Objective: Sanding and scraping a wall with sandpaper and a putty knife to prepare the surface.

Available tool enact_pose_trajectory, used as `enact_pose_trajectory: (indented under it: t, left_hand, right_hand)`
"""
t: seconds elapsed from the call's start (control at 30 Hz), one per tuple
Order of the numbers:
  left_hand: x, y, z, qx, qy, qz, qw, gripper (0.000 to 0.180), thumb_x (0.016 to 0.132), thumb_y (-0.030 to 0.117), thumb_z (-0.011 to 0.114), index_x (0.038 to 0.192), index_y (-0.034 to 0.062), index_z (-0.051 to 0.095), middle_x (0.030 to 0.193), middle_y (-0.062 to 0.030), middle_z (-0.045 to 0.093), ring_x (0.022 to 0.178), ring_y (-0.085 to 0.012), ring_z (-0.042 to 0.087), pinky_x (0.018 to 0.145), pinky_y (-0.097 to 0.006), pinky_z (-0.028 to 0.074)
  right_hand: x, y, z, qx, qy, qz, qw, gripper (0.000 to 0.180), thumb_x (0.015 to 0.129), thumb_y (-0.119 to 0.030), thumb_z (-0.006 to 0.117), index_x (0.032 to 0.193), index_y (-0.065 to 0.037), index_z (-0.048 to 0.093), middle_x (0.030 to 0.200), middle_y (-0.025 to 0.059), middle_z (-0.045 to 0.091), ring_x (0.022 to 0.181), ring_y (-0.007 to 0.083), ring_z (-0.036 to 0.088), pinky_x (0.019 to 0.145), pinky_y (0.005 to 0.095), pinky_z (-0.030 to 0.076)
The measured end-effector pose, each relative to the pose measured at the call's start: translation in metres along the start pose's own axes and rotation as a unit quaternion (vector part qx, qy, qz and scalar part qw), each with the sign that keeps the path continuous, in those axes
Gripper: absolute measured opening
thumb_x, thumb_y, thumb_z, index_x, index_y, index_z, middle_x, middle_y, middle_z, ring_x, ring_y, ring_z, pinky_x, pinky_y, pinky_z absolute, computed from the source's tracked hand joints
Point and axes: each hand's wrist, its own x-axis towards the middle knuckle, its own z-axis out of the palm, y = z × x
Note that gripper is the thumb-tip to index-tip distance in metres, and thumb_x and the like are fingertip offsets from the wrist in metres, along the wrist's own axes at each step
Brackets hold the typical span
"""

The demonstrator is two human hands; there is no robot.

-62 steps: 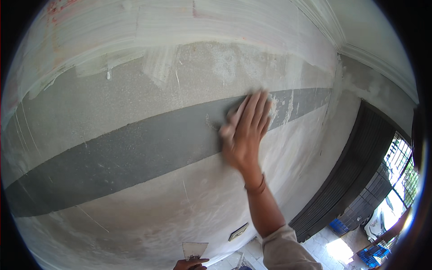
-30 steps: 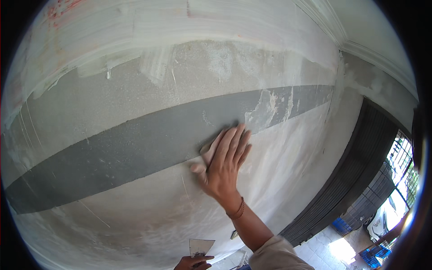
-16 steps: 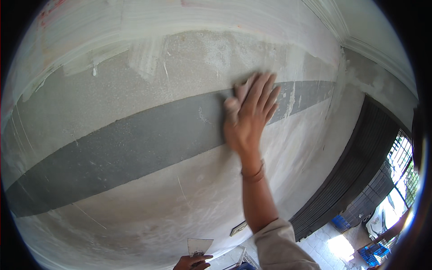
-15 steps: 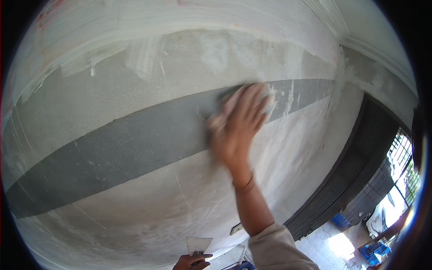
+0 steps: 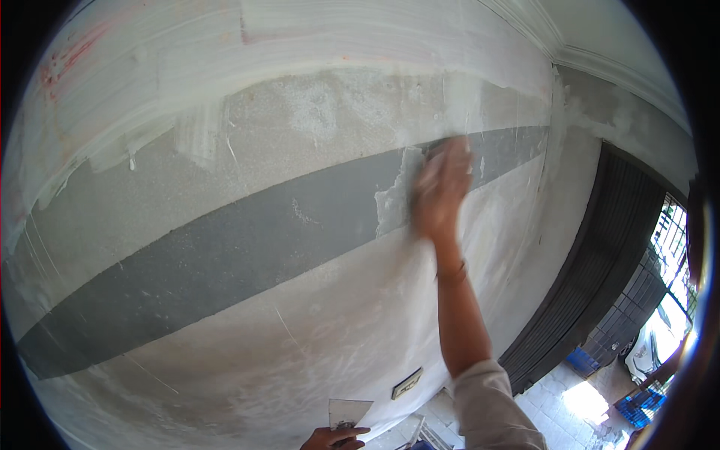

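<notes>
My right hand (image 5: 444, 193) reaches up and presses against the wall, over a dark grey band (image 5: 225, 251) that runs across it. Motion blurs its fingers; a pale flat piece seems to lie under them, too smeared to name. Just left of that hand, a ragged whitish smear of filler (image 5: 391, 196) crosses the band. Low in the view my left hand (image 5: 330, 438) is closed round a putty knife (image 5: 350, 411), its broad blade pointing up and away from the wall work above.
Rough pale plaster (image 5: 330, 105) spreads above the band. A switch plate (image 5: 407, 383) sits low on the wall. To the right stand a dark folded shutter (image 5: 574, 277), a barred opening (image 5: 670, 240) and a blue crate (image 5: 643, 405) on the tiled floor (image 5: 551, 401).
My right hand has moved to the right along the band, uncovering the whitish smear on its left. The view has shifted slightly; my left hand still holds the putty knife low down.
</notes>
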Motion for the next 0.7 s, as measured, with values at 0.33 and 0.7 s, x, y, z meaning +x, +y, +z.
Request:
enact_pose_trajectory:
  t: [0.33, 0.7]
  left_hand:
    - [-0.002, -0.013, -0.001, 0.019, 0.002, 0.016, 1.000, 0.025, 0.080, 0.014, 0.067, 0.103, 0.0039, 0.065, 0.067, -0.0147, 0.055, 0.057, -0.0263, 0.052, 0.057, -0.033, 0.044]
    - [0.010, -0.018, 0.002, -0.085, -0.045, -0.120, 0.988, 0.024, 0.083, 0.009, 0.063, 0.107, 0.0077, 0.066, 0.055, -0.0015, 0.045, 0.046, -0.0096, 0.040, 0.047, -0.027, 0.036]
  right_hand:
    - [0.020, -0.027, 0.014, 0.078, 0.020, 0.015, 0.997, 0.070, 0.085, -0.042, 0.049, 0.140, -0.003, 0.029, 0.149, 0.0185, 0.019, 0.138, 0.0408, 0.009, 0.109, 0.0540, 0.003]
    - [-0.014, 0.067, 0.005, -0.040, 0.034, 0.246, 0.968, 0.076, 0.086, -0.040, 0.048, 0.144, -0.002, 0.015, 0.149, 0.0227, 0.012, 0.137, 0.0446, 0.006, 0.107, 0.0580, 0.006]
